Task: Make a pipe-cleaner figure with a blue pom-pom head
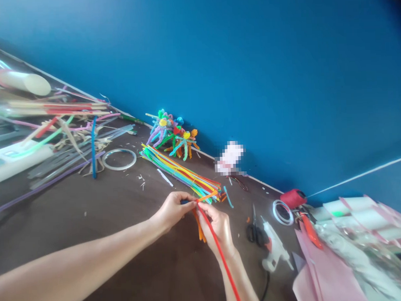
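Note:
My left hand (176, 208) and my right hand (218, 222) meet above the dark table, thumbs and fingers pinched together. Between them is an orange pipe cleaner piece (207, 197) with one end pointing up right and other orange ends hanging below. A long red pipe cleaner (220, 251) starts at the pinched fingertips and runs down over my right wrist. Just behind the hands lies a bundle of colourful pipe cleaners (179, 171). Small pipe cleaner figures (173, 131) stand in a cluster by the blue wall. Where the red and orange pieces join is partly covered by fingers.
To the right lie black scissors (255, 232), a white glue gun (274, 246), a tape roll (283, 212), a red spool (292, 199) and pink sheets (326, 264). A clear ring (119, 159) and heaped sticks and strips (61, 109) occupy the left. The blue wall (217, 71) bounds the table.

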### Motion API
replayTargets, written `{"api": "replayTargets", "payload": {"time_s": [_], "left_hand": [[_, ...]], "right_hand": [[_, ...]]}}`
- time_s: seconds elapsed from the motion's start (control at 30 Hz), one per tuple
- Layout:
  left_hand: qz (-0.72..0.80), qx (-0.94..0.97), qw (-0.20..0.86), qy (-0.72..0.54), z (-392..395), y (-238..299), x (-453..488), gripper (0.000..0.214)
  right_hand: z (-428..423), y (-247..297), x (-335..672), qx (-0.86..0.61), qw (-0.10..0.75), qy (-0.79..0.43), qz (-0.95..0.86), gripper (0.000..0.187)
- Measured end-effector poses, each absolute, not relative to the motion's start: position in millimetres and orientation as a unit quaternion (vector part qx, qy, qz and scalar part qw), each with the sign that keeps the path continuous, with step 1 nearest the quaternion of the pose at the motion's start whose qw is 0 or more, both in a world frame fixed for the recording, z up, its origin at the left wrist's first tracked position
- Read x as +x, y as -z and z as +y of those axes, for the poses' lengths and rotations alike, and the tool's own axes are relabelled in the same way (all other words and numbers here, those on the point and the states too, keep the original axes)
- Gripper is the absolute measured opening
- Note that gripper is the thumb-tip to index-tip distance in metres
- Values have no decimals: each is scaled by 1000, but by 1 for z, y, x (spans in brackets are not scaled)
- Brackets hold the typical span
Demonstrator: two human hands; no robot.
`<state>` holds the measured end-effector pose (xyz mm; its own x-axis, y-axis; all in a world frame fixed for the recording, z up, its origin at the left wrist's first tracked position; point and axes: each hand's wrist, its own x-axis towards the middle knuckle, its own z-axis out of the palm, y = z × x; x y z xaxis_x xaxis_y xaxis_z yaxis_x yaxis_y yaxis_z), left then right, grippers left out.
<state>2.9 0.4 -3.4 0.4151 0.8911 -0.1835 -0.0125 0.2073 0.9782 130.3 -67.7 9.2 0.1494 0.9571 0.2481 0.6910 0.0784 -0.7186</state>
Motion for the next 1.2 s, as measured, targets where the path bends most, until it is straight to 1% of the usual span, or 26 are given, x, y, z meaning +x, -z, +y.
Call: {"api": "replayTargets", "payload": {"time_s": [0.1, 0.3, 0.43, 0.57, 0.7, 0.8, 0.87, 0.97, 1.03, 1.13, 1.2], "left_hand": [[413, 546, 650, -329, 3, 2, 1, 25], [361, 508, 733, -272, 13, 3, -3, 31], [355, 527, 725, -265, 15, 4, -4, 33], [364, 541, 710, -265, 13, 5, -4, 31], [398, 579, 655, -280, 10, 4, -3, 27], [397, 630, 596, -301, 8, 5, -3, 23], [391, 676, 546, -304, 9, 6, -3, 19], [380, 738, 466, -307, 9, 7, -5, 17], [356, 771, 426, -312, 8, 6, -7, 17], [295, 820, 383, -305, 8, 1, -10, 18], [247, 849, 358, -300, 9, -4, -11, 18]], "right_hand": [[-68, -11, 131, -661, 370, -171, -631, 24], [-69, -14, 129, -655, 391, -167, -625, 24], [-68, -10, 129, -655, 400, -152, -623, 23], [-68, -7, 129, -662, 370, -120, -640, 23], [-70, -15, 131, -630, 346, -68, -692, 22], [-73, -27, 132, -594, 299, -45, -745, 24], [-74, -33, 131, -586, 276, -10, -762, 24], [-73, -37, 130, -589, 283, 83, -752, 19], [-72, -36, 130, -596, 283, 114, -743, 17], [-72, -34, 133, -604, 262, 85, -747, 15], [-72, -33, 134, -609, 264, 50, -746, 13]]}}
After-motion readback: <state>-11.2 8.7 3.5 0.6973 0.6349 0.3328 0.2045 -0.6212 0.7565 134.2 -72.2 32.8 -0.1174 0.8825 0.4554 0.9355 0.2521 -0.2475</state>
